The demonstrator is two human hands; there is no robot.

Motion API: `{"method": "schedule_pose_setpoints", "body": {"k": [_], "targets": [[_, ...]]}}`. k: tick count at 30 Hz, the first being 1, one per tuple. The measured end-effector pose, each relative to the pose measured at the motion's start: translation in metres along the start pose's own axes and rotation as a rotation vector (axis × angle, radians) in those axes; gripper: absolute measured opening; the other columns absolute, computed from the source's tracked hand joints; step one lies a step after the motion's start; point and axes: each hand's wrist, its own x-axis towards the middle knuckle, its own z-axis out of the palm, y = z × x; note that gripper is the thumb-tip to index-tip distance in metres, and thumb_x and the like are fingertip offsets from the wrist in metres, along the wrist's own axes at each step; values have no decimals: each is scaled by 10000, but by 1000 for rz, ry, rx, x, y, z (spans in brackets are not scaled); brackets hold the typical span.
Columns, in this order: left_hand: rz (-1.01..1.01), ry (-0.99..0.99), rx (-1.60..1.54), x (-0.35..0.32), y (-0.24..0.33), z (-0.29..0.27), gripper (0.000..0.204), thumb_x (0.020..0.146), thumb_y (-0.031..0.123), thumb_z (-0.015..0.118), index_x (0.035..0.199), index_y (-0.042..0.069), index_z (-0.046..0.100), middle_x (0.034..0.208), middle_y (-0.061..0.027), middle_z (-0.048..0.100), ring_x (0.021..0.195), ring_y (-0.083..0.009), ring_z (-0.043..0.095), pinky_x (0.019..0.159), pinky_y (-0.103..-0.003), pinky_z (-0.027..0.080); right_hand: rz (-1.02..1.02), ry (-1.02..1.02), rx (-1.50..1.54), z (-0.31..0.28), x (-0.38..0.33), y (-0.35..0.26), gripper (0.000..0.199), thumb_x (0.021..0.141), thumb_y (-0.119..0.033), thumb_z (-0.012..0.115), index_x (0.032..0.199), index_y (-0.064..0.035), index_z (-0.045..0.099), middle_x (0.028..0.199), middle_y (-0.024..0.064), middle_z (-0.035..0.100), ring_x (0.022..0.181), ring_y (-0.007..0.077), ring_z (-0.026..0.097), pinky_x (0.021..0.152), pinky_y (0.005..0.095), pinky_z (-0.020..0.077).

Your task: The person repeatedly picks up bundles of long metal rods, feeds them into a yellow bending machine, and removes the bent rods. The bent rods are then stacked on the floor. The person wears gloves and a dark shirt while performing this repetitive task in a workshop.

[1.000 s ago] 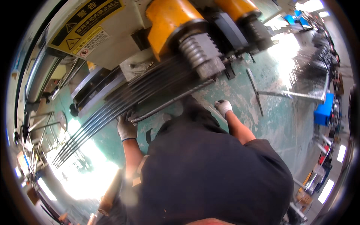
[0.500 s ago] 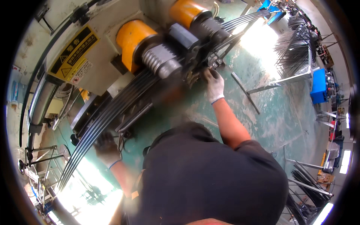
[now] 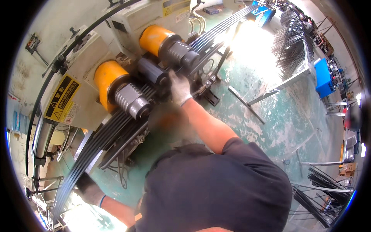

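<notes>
A bundle of long, thin metal bars (image 3: 79, 170) runs from the lower left, beneath the machine's two orange cylinders (image 3: 110, 83), to the upper right. My left hand (image 3: 92, 192), in a soiled work glove, is low beside the left part of the bars. Its darkened fingers blur into the shadow there, so their grip is unclear. My right hand (image 3: 180, 89), in a pale glove, reaches into the machine by the end of a dark faceted block (image 3: 153, 71) between the cylinders. Its fingers look bent, but what they hold, if anything, is hidden in the dark.
Ribbed metal spindles (image 3: 133, 99) stick out from the orange cylinders. A yellow warning label (image 3: 63, 98) is on the machine housing. A metal stand (image 3: 280, 88) with many thin rods is at the right, near a blue box (image 3: 324, 78). More dark bars (image 3: 328, 185) lie lower right.
My right hand has moved left and inward, from the machine's right-hand edge to beside the faceted block. My left hand has moved down and left along the bars. The view has shifted.
</notes>
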Motion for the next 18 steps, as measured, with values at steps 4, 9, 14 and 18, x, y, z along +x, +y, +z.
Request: {"method": "schedule_pose_setpoints", "body": {"k": [4, 9, 14, 18], "targets": [[-158, -397, -26, 21, 41, 68, 681, 1084, 376, 464, 1569, -69, 289, 1660, -263, 204, 1558, -375, 146, 1285, -472, 36, 17, 18, 94, 10, 6, -5, 459, 930, -220, 734, 1272, 60, 611, 1157, 109, 692, 1002, 210, 641, 885, 359, 516], [481, 176, 969, 22, -44, 201, 658, 1094, 418, 434, 1463, -126, 451, 1477, -255, 538, 1375, -341, 535, 1223, -456, 332, 24, -52, 48, 12, 9, -17, 502, 898, -186, 756, 1276, 98, 585, 1106, 159, 696, 917, 218, 676, 817, 373, 569], [404, 43, 1128, 40, -85, 242, 478, 1094, 270, 426, 1423, -51, 559, 1361, -212, 634, 1269, -271, 624, 1125, -389, 474, -139, -142, 86, 9, 14, -26, 462, 869, -136, 785, 1225, 114, 627, 1088, 161, 708, 910, 200, 683, 809, 361, 572], [544, -47, 1355, 47, -116, 267, 411, 1080, 259, 483, 1309, -25, 674, 1221, -168, 714, 1166, -256, 684, 1070, -384, 517, -190, -155, 111, 8, 11, -29, 446, 870, -105, 761, 1244, 97, 624, 1107, 139, 710, 910, 197, 693, 793, 349, 575]]}}
